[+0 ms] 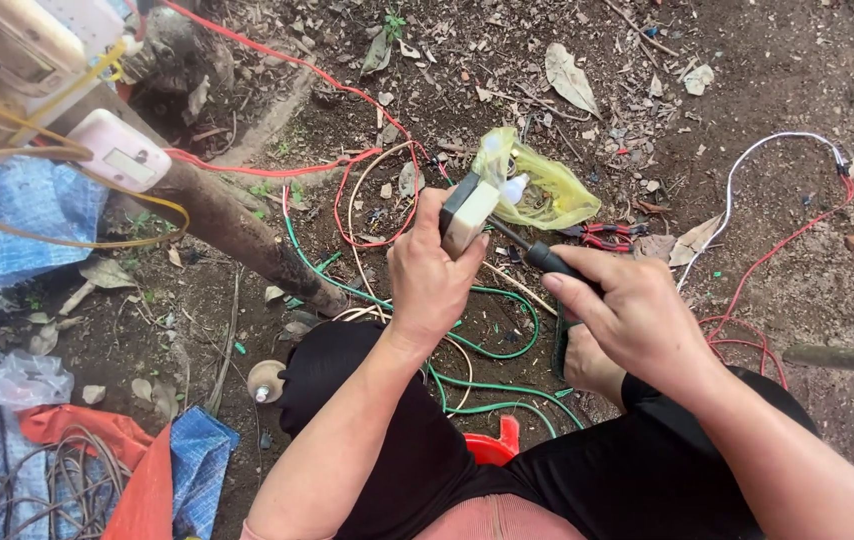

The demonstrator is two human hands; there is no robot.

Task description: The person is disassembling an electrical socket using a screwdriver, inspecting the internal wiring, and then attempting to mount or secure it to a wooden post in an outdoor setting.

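Far left there's a blue tarp (7,230) on the dirt with an orange cloth (117,450) and a bundle of grey cable (37,480) on top, probably just to keep the stuff out of the soil; above that a leaning post (237,235) has a white switch (119,150) and a beige box (7,50) fixed to it, with yellow wire (77,240) looping off, so looks like that's the mounting spot; a small round fitting (267,380) lies in the dirt by the knee

Red wire (347,200) and green wire (487,345) are sprawled loose over the ground right in front of the person, close enough to grab

Left hand (432,275) is clamped round a small cream socket block (469,212), held up at chest height and tilted toward the face, I'd guess so the screws can be seen; a yellow bag (547,185) sits on the ground right behind it

Right hand (627,315) is closed on the black handle of a screwdriver (537,255), shaft angled up-left with the tip at the block's underside; hands are a bit apart, joined only by the tool, one steadying and one driving, by the look of it

Red pliers (602,237) lie just past the tool within reach; further right a white wire (747,170) and more red cable (747,335) curl over the dirt, and a red plastic thing (495,445) peeks out between the legs, can't tell what it is
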